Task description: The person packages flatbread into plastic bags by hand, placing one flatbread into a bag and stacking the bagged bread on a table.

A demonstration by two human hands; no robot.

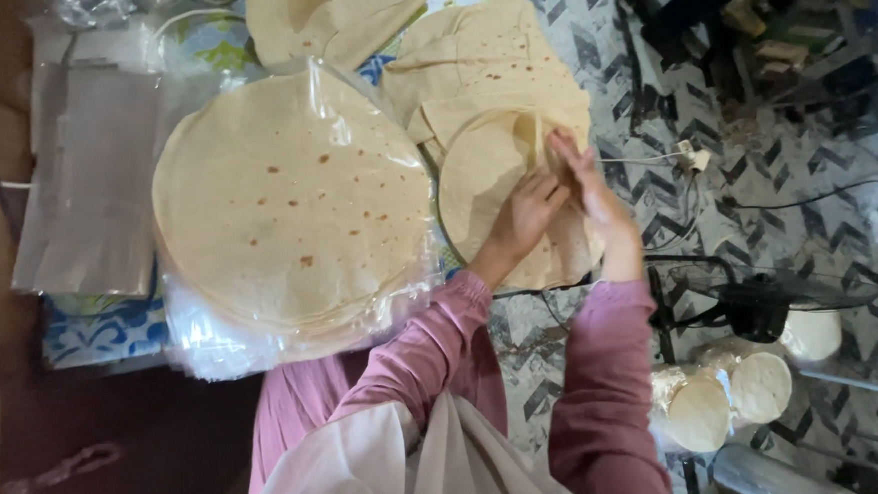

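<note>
Pink-sleeved left hand (525, 215) and right hand (586, 181) meet on a folded flatbread (485, 174), fingers curled and pinching its upright fold at centre; folding step looks in hand, and pressing the crease flat likely follows. Left, clear plastic bag (204, 340) holds a round flatbread stack (291, 200). Far, folded breads (494, 49).

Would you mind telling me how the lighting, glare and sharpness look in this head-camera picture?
In the head view, light falls brightest on the large round stack of pale flatbreads; glare streaks the clear plastic wrap under it; the left hand and right hand on the folded flatbread look slightly soft; the dark brown lower-left corner lies in deep shadow.
</note>
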